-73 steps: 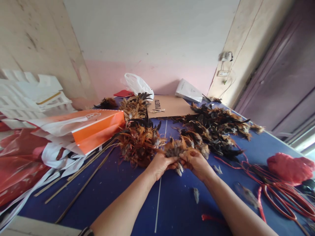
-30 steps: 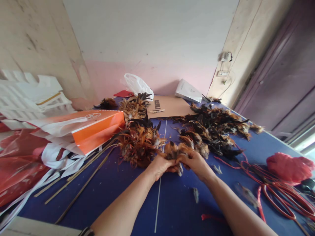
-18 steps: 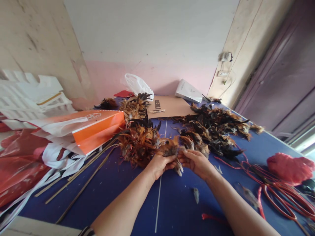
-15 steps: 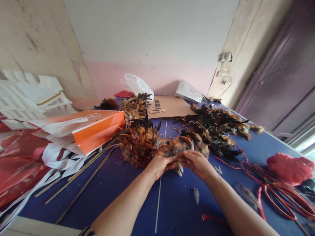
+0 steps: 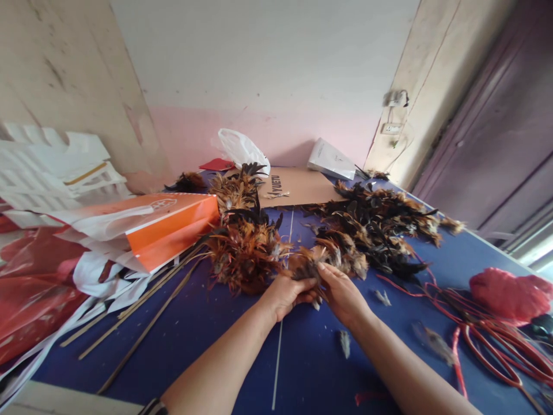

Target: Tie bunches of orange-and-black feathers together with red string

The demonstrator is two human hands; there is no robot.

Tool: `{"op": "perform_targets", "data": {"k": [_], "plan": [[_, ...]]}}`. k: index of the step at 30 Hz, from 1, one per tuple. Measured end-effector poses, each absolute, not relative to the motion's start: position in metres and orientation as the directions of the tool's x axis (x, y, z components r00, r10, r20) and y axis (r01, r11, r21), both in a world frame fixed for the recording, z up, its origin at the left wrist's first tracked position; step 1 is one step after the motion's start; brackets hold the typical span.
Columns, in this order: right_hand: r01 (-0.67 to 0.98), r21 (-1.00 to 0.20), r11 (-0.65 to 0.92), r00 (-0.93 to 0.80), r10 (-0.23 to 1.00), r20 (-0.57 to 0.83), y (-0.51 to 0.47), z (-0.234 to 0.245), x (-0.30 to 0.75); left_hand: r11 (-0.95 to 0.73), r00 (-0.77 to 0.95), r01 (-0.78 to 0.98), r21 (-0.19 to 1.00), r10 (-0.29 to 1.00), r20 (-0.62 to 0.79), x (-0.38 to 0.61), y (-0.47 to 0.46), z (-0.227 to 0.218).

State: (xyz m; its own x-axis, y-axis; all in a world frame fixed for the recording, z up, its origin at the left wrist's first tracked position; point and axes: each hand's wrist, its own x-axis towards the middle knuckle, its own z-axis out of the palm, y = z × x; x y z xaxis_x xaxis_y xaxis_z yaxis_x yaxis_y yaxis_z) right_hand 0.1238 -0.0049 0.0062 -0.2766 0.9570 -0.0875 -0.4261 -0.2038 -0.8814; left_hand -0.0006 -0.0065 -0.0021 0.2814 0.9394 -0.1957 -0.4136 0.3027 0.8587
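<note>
My left hand [image 5: 285, 295] and right hand [image 5: 344, 295] pinch one tuft [image 5: 307, 264] of soft rust-and-black feathers.
Left to right: glossy orange bag [image 5: 173, 227], thin straight sticks [image 5: 142, 301], fluffy heap [image 5: 244, 253]; the tuft at mid-table, both hands closed on its quill ends; darker ragged pile [image 5: 382, 225], looped red cord [image 5: 479, 343]. Bare blue table [image 5: 311, 369] lies open near me, pink wall [image 5: 276, 129] beyond.
</note>
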Motion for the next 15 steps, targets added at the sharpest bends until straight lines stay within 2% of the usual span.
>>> {"op": "perform_targets", "data": {"k": [4,8,12,15], "plan": [[-0.402,-0.891,-0.211,-0.273,0.956,-0.103,-0.009,0.005,0.118,0.334,0.299,-0.435,0.836,0.930,-0.216,0.001,-0.006,-0.004],[-0.384,-0.908,-0.167,-0.287,0.957,-0.054,-0.008,0.009,0.122,0.362,0.321,-0.473,0.803,0.920,-0.225,-0.003,-0.004,-0.005],[-0.358,-0.932,-0.059,-0.116,0.993,-0.018,0.002,0.017,0.137,0.391,0.306,-0.554,0.735,0.917,-0.258,-0.012,0.001,0.001],[-0.217,-0.976,0.023,-0.063,0.997,0.037,0.006,0.020,0.145,0.403,0.266,-0.609,0.683,0.915,-0.303,-0.017,0.004,0.006]]}}
